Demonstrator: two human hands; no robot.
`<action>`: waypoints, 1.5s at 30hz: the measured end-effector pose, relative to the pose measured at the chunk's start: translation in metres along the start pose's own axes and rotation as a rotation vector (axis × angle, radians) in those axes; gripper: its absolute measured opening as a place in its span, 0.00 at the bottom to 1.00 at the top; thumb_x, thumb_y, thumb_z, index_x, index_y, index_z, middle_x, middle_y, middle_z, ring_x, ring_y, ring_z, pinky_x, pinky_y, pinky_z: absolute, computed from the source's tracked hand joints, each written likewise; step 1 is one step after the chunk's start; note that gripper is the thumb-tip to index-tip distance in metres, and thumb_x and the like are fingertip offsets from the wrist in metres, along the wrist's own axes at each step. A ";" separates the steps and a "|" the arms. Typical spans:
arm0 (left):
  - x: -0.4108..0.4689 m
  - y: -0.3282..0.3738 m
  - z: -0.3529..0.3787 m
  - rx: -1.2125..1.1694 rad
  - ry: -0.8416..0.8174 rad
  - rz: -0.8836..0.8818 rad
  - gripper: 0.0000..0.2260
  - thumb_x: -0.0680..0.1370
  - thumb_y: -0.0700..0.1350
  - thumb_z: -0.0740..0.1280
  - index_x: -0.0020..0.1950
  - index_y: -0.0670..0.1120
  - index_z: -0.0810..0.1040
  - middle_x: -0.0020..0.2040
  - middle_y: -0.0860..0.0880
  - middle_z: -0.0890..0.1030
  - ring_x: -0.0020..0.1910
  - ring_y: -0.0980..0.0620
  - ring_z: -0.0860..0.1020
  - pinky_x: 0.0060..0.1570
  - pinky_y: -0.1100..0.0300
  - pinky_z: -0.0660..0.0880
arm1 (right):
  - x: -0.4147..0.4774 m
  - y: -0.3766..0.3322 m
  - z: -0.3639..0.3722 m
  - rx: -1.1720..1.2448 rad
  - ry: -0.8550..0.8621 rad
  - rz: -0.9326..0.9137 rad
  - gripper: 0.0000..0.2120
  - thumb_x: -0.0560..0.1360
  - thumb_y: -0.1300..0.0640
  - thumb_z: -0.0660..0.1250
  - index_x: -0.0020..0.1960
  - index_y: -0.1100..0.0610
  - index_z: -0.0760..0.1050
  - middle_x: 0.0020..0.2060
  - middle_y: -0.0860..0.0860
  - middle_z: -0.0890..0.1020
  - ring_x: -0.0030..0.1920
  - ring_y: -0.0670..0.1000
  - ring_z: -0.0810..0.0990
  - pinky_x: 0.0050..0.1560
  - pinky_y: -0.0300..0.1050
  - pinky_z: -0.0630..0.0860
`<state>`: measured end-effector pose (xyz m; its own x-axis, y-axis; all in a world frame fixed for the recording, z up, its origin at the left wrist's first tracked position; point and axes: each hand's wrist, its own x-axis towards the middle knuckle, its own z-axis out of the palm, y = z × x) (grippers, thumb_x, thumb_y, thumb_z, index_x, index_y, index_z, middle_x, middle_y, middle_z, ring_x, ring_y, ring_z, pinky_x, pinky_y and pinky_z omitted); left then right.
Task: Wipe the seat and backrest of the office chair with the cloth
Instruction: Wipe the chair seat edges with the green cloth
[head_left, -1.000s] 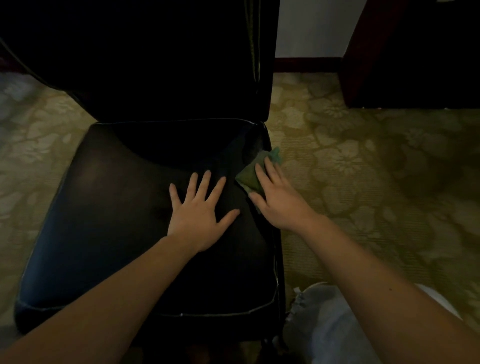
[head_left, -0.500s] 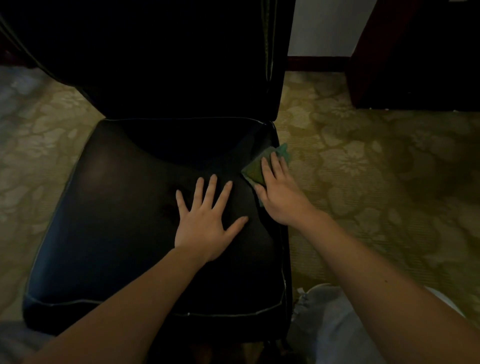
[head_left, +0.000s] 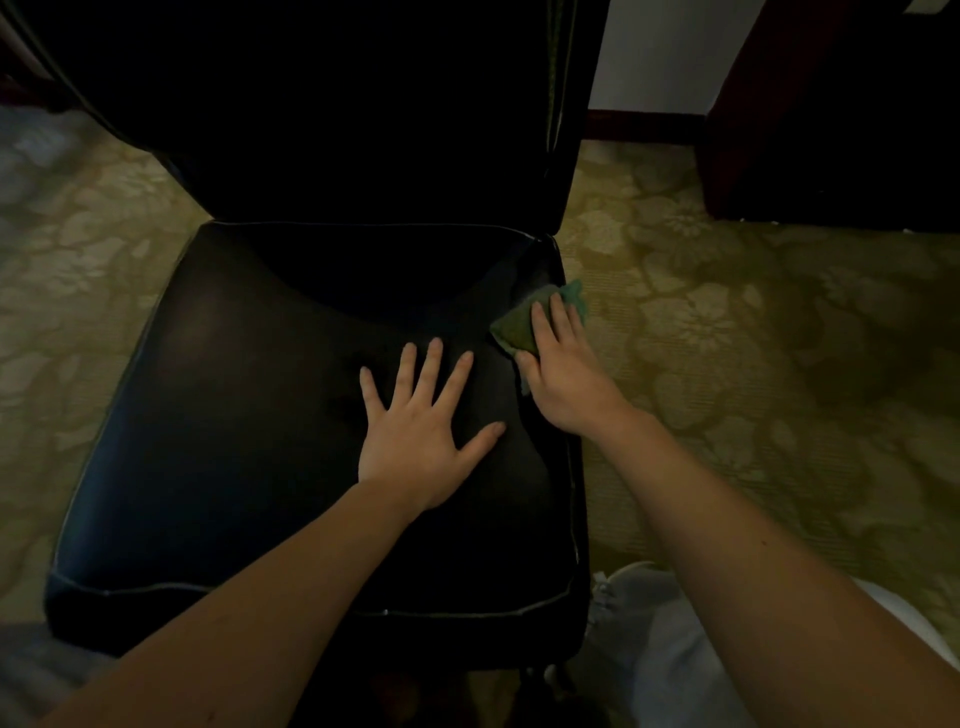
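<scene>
Two hands are on the chair at once. Our left hand (head_left: 415, 426) lies flat near the middle of the seat (head_left: 234, 415), fingers spread and straight, gripping nothing; we judge it is bracing the chair. Our right hand (head_left: 563, 374) presses the green cloth (head_left: 514, 330) down at the seat's right edge, toward its back corner. Its fingers are laid out straight on top of the cloth and the thumb sits at the cloth's near edge, so this is a flat press, not a fist. The hands are near each other but apart, with a strip of bare seat between them. A corner of the cloth pokes past the seat's right edge, over the carpet (head_left: 779, 364).

How much is done we can only guess. The seat is dark and the light is low, so no wiped streak or dust shows. With the cloth at the right border, we take it we are in the seat part of the job. The seat's left half and front give no sign either way. The backrest (head_left: 337, 130), rising behind the seat, is in deep shadow with neither hand on it, so we count it as yet to do
</scene>
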<state>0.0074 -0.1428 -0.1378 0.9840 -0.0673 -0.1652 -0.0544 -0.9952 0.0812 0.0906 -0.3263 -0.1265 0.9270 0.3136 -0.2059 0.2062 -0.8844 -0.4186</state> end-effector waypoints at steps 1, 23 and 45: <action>0.000 0.000 0.001 0.002 0.001 -0.002 0.38 0.75 0.76 0.38 0.80 0.60 0.35 0.82 0.51 0.38 0.81 0.45 0.37 0.75 0.31 0.39 | -0.002 -0.001 0.000 0.006 0.010 -0.003 0.30 0.85 0.49 0.50 0.80 0.60 0.42 0.80 0.59 0.41 0.80 0.58 0.40 0.78 0.50 0.42; -0.003 0.000 0.005 0.007 0.054 0.011 0.37 0.77 0.74 0.40 0.81 0.58 0.37 0.83 0.49 0.41 0.81 0.45 0.39 0.75 0.31 0.41 | -0.010 -0.003 0.004 -0.139 -0.034 -0.056 0.30 0.85 0.50 0.49 0.81 0.60 0.42 0.80 0.59 0.43 0.80 0.58 0.40 0.79 0.53 0.44; -0.002 -0.001 0.005 -0.029 0.051 0.007 0.37 0.77 0.74 0.40 0.81 0.59 0.38 0.83 0.50 0.41 0.81 0.45 0.38 0.75 0.31 0.40 | 0.012 -0.004 -0.003 -0.093 0.015 0.003 0.29 0.85 0.51 0.50 0.81 0.60 0.45 0.80 0.58 0.44 0.80 0.57 0.42 0.77 0.47 0.42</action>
<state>0.0049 -0.1420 -0.1424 0.9909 -0.0701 -0.1146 -0.0574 -0.9922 0.1107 0.1017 -0.3204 -0.1244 0.9319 0.3065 -0.1938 0.2311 -0.9138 -0.3339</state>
